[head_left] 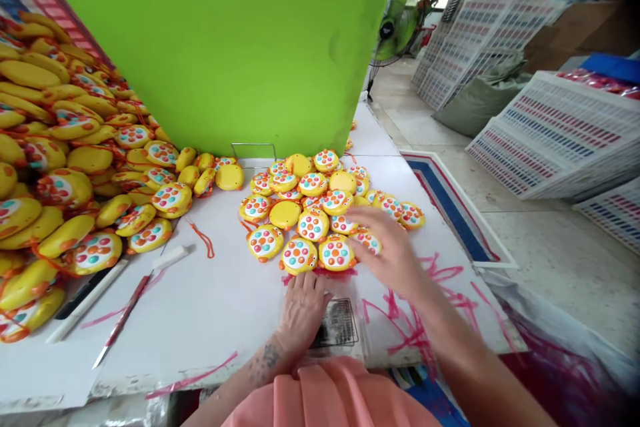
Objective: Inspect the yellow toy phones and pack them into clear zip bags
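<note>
My left hand (pixel 303 310) rests back-up on the table, fingers curled and close together on a clear plastic bag (pixel 359 340). Black print or a dark printed piece (pixel 339 322) shows through it beside my thumb. Pink-red strip (pixel 345 275) lies along the bag's far end. My right hand (pixel 390 253), slightly blurred, hovers at the right of a cluster of yellow animal-shaped toys with coloured round buttons. Its thumb and fingers are apart around a toy (pixel 367 241), and no grip shows. Two more toys, a left one (pixel 299 255) and a right one (pixel 337 252), lie just beyond my left hand.
A big heap of the same toys (pixel 90 160) fills the left. A red-handled knife (pixel 123 320), a white stick (pixel 87 300) and an orange cord loop (pixel 203 240) lie on the table. A green board (pixel 225 47) stands behind. Pink marks (pixel 415 320) spread at right.
</note>
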Demonstrator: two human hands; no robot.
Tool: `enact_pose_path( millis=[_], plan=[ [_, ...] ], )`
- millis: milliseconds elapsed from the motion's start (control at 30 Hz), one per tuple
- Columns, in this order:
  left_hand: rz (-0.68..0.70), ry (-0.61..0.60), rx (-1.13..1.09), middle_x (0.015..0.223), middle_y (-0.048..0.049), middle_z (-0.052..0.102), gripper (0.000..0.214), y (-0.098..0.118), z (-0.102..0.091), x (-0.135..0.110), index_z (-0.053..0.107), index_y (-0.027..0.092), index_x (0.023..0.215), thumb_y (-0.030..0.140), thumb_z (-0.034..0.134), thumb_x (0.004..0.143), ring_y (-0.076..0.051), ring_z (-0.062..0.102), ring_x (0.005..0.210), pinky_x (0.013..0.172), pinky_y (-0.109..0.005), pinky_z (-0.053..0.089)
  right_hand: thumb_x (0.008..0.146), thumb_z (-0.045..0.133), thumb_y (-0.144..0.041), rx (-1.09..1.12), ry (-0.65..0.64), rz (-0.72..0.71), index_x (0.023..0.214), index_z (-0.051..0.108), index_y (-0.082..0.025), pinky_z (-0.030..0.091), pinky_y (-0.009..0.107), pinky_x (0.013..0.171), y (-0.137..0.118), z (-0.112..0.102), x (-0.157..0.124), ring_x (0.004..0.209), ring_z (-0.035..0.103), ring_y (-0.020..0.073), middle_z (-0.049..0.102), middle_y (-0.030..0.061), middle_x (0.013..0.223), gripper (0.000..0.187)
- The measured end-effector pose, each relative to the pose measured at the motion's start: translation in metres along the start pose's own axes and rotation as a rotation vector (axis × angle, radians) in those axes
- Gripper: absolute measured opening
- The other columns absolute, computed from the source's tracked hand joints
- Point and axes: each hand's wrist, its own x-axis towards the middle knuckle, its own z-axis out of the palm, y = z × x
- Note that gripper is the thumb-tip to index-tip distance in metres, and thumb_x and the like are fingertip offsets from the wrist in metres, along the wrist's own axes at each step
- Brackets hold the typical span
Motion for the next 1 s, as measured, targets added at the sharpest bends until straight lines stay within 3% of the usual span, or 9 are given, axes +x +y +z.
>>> enact_pose_path(
  millis=[133,233,367,467,567,633,733,833,1000],
  plan=[
    [-0.026,0.101,-0.006,0.104,-0.0082,0.055,0.013,-0.001,0.005,-0.001,0.057,0.02,0.099,0.027,0.056,0.088,-0.027,0.049,0.097,0.084,-0.045,0.042,0.079,0.057,-0.007,-0.453,-0.356,-0.111,0.134,0.048,-0.025,0.022,0.059,0.109,0.025,0.036,-0.027,0.138,0.024,0.0349,0.038,0.0102,0.146,0.059],
    [0.011,0.139,-0.033,0.11,-0.0081,0.056,0.008,-0.003,0.01,-0.002,0.058,0.02,0.095,0.024,0.055,0.089,-0.027,0.049,0.1,0.087,-0.045,0.039,0.079,0.052,-0.004,-0.542,-0.421,-0.092,0.134,0.048,-0.024,0.025,0.058,0.108,0.038,0.051,-0.04,0.135,0.029,0.033,0.042,0.01,0.143,0.059],
    [0.107,0.146,-0.134,0.09,-0.0046,0.06,0.011,-0.008,0.014,-0.003,0.058,0.02,0.098,0.025,0.051,0.092,-0.024,0.052,0.088,0.082,-0.041,0.041,0.076,0.049,-0.002,-0.382,-0.296,-0.045,0.128,0.053,-0.023,0.036,0.048,0.103,0.036,0.041,-0.036,0.119,0.046,0.0271,0.054,0.0087,0.128,0.056],
    [0.1,0.203,-0.296,0.092,-0.0064,0.061,0.042,-0.011,0.015,-0.005,0.041,0.015,0.13,0.03,0.051,0.092,-0.023,0.053,0.088,0.084,-0.04,0.043,0.077,0.05,-0.005,-0.122,-0.165,0.053,0.126,0.054,-0.025,0.038,0.045,0.102,0.031,0.018,-0.032,0.117,0.049,0.0255,0.055,0.0081,0.124,0.053],
    [0.046,0.241,-0.4,0.096,-0.0087,0.062,0.066,-0.012,0.016,-0.006,0.014,0.01,0.145,0.029,0.049,0.093,-0.023,0.055,0.091,0.088,-0.04,0.043,0.079,0.059,-0.013,0.177,-0.289,0.156,0.12,0.059,-0.026,0.041,0.04,0.099,0.029,-0.005,-0.035,0.114,0.053,0.0243,0.058,0.0063,0.12,0.043],
    [0.074,0.223,-0.37,0.098,-0.0092,0.062,0.059,-0.012,0.017,-0.006,0.023,0.013,0.143,0.028,0.049,0.093,-0.024,0.055,0.092,0.088,-0.041,0.042,0.078,0.064,-0.018,0.363,-0.371,0.244,0.119,0.059,-0.025,0.045,0.037,0.095,0.031,-0.012,-0.041,0.109,0.057,0.0234,0.06,0.0055,0.118,0.042],
    [0.156,0.177,-0.278,0.095,-0.0074,0.062,0.035,-0.011,0.018,-0.005,0.049,0.018,0.126,0.022,0.05,0.091,-0.024,0.054,0.09,0.084,-0.041,0.041,0.079,0.066,-0.023,0.485,-0.311,0.374,0.127,0.054,-0.026,0.048,0.036,0.092,0.035,-0.007,-0.046,0.107,0.059,0.0227,0.06,0.0057,0.121,0.049],
    [0.215,0.18,-0.25,0.088,-0.005,0.062,0.023,-0.012,0.015,-0.003,0.06,0.02,0.111,0.016,0.049,0.091,-0.022,0.052,0.085,0.08,-0.038,0.04,0.08,0.064,-0.023,0.372,-0.293,0.369,0.132,0.051,-0.027,0.044,0.038,0.097,0.038,0.006,-0.044,0.114,0.056,0.0234,0.057,0.0055,0.128,0.054],
    [0.265,0.219,-0.287,0.087,-0.0037,0.062,0.015,-0.021,0.006,0.0,0.063,0.021,0.099,0.018,0.049,0.093,-0.02,0.051,0.084,0.08,-0.037,0.04,0.088,0.056,-0.025,0.181,-0.35,0.285,0.138,0.045,-0.028,0.036,0.041,0.107,0.041,0.025,-0.04,0.126,0.046,0.0224,0.049,0.0053,0.139,0.052]
  ],
)
